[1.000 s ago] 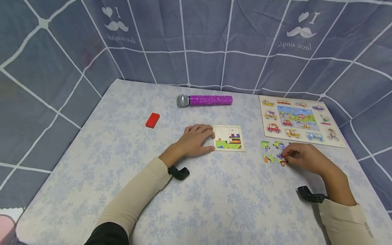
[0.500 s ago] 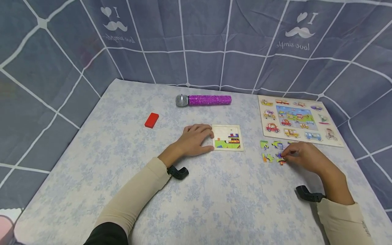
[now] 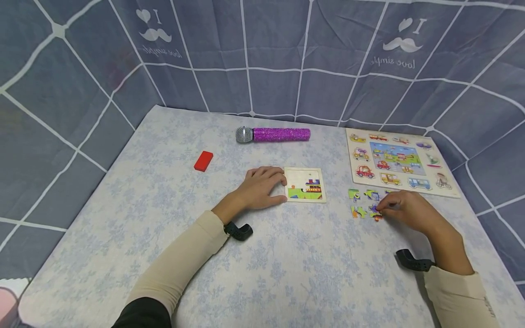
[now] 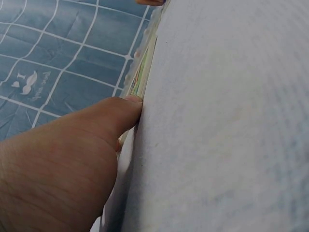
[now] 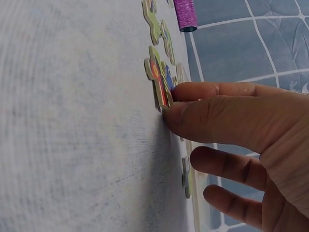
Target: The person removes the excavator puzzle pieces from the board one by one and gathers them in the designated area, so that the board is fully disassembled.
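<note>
A small square wooden jigsaw tray (image 3: 301, 176) lies mid-table, with part of a train picture in it. My left hand (image 3: 262, 187) rests at its left edge, thumb and index finger apart and touching the rim. In the left wrist view, the thumb (image 4: 126, 110) presses on the tray's edge. To the right, my right hand (image 3: 410, 209) pinches a jigsaw piece (image 5: 158, 77) by its edge between thumb and index finger, low over the table. Other loose jigsaw pieces (image 3: 354, 194) lie beside it; some are partly hidden by the hand.
A larger wooden vehicle puzzle board (image 3: 447, 191) lies behind the right hand. A purple glitter microphone (image 3: 282, 134) lies at the back, and a red block (image 3: 203, 161) at the left. A grid-patterned curtain (image 3: 275, 91) borders the table's back and sides.
Both hands and the pieces stay nearly where they were; the head view shifts slightly.
</note>
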Tool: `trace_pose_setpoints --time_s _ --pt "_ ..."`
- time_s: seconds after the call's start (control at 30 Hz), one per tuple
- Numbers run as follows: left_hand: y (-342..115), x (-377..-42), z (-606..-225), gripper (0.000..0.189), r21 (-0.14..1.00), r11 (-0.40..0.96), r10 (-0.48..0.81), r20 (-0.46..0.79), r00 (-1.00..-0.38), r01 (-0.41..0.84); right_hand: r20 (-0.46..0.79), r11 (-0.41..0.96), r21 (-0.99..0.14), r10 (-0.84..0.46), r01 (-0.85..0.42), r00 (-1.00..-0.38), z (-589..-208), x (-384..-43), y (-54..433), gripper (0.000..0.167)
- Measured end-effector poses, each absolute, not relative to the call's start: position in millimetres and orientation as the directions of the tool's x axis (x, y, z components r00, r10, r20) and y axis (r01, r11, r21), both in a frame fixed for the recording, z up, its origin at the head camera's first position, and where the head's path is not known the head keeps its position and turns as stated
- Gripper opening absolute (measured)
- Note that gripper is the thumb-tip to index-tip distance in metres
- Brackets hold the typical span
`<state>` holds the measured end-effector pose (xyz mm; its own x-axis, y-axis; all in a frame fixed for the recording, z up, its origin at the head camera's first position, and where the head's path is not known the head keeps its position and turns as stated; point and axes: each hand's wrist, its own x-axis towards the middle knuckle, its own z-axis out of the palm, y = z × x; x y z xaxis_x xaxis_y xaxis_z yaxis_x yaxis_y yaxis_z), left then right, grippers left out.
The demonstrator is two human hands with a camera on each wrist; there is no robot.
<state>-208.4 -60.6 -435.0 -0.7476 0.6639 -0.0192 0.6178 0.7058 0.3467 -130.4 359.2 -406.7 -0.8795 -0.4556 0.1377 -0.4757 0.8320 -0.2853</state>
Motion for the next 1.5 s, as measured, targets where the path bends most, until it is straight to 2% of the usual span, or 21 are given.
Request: trace_pose_setpoints --time_s 0.33,0.5,0.77,1.17,1.4,1.5 --pt "-60.5 -208.4 -435.2 0.042 0.347 0.705 0.665 -0.017 -0.747 0.619 0.126 0.837 -0.291 -0.446 -0.463 -0.886 -406.7 -131.0 359.3 0.026" --pt "-60.7 -209.1 -436.6 0.043 0.340 0.704 0.666 -0.013 -0.746 0.623 0.124 0.853 -0.259 -0.435 -0.453 -0.892 -405.3 -131.0 358.0 0.024" --pt "-60.4 -208.6 -436.2 0.042 0.346 0.706 0.661 -0.009 -0.750 0.618 0.160 0.834 -0.215 -0.483 -0.507 -0.861 -406.6 -132.8 358.4 0.029" --pt "-59.8 -209.3 -438.4 0.042 0.348 0.706 0.659 -0.006 -0.752 0.617 0.118 0.831 -0.321 -0.441 -0.455 -0.890 -408.1 -131.8 358.2 0.026" --pt "-59.9 -209.4 -438.1 0.042 0.346 0.706 0.659 -0.004 -0.752 0.618 0.181 0.773 -0.362 -0.490 -0.521 -0.853 -404.6 -129.5 360.2 0.024" --pt "-59.4 -209.8 -439.6 0.042 0.339 0.706 0.660 0.001 -0.751 0.621 0.161 0.769 -0.400 -0.476 -0.498 -0.865 -402.5 -129.2 357.2 0.020"
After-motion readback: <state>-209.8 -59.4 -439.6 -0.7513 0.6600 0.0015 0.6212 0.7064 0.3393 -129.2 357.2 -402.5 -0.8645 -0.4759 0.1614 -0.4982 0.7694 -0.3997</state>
